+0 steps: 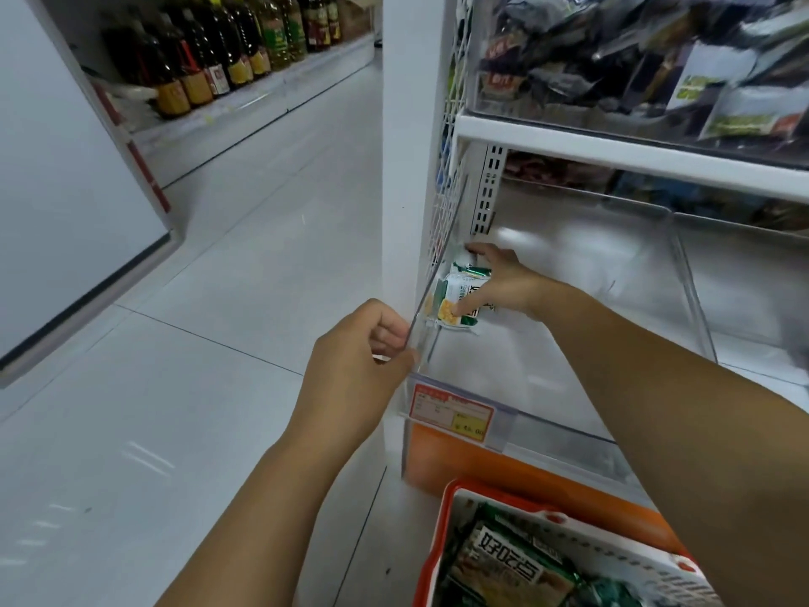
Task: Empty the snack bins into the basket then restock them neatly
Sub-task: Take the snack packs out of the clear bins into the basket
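A few green-and-white snack packets (459, 295) stand on edge in the far left corner of the clear acrylic bin (569, 300) on the lower shelf, pressed against its left wall; the rest of that bin is bare. The right hand (499, 282) reaches in, its grip closed around the packets, fingers spread over their faces and thumb low on the front one. The left hand (363, 357) pinches the bin's front left corner edge between thumb and curled fingers. An orange price tag (451, 414) sits on the shelf rail below; the red-rimmed basket (442, 532) on the floor holds more green packets; oil bottles (219, 50) line the far aisle shelf.
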Demonstrator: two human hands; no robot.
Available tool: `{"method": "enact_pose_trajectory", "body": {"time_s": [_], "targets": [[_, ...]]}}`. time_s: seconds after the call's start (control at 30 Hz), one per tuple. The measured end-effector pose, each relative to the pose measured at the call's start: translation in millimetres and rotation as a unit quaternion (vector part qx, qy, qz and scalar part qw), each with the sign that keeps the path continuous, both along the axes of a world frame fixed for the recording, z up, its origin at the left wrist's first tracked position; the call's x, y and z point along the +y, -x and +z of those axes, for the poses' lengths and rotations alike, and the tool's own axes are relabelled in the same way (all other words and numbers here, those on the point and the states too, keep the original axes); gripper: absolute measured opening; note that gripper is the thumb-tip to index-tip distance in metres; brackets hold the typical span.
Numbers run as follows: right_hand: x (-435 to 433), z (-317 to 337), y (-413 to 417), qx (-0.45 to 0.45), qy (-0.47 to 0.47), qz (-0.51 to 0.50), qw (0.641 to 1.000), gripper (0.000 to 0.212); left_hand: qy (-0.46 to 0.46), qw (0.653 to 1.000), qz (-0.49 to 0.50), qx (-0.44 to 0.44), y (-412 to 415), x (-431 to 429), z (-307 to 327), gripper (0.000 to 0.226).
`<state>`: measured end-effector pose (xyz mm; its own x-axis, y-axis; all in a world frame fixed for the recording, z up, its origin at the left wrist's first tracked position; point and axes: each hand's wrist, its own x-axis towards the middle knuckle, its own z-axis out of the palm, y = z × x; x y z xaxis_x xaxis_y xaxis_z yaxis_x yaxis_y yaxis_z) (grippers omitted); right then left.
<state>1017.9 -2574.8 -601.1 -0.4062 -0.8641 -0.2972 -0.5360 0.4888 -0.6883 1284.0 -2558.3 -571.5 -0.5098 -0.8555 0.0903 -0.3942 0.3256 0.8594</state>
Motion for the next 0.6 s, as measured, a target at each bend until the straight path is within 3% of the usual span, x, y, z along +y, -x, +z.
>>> {"method": "enact_pose_trajectory", "body": {"time_s": [0.1, 0.27, 0.47, 0.6], "targets": [[6, -4, -5, -0.068, 0.015, -0.003, 0.998, 0.109, 0.0, 1.0, 0.0, 0.0, 0, 1, 0, 0.022], [20, -6, -17, -0.145, -0.023, -0.008, 0.989, 0.137, 0.001, 1.0, -0.001, 0.005, -1, 5, 3, 0.02], [47, 1, -33, -0.161, -0.015, -0.011, 0.987, 0.088, -0.006, 1.0, -0.002, -0.005, -6, 12, 8, 0.02], [70, 6, -47, -0.169, -0.01, -0.014, 0.986, 0.077, -0.009, 1.0, 0.0, -0.019, -9, 16, 10, 0.017]]}}
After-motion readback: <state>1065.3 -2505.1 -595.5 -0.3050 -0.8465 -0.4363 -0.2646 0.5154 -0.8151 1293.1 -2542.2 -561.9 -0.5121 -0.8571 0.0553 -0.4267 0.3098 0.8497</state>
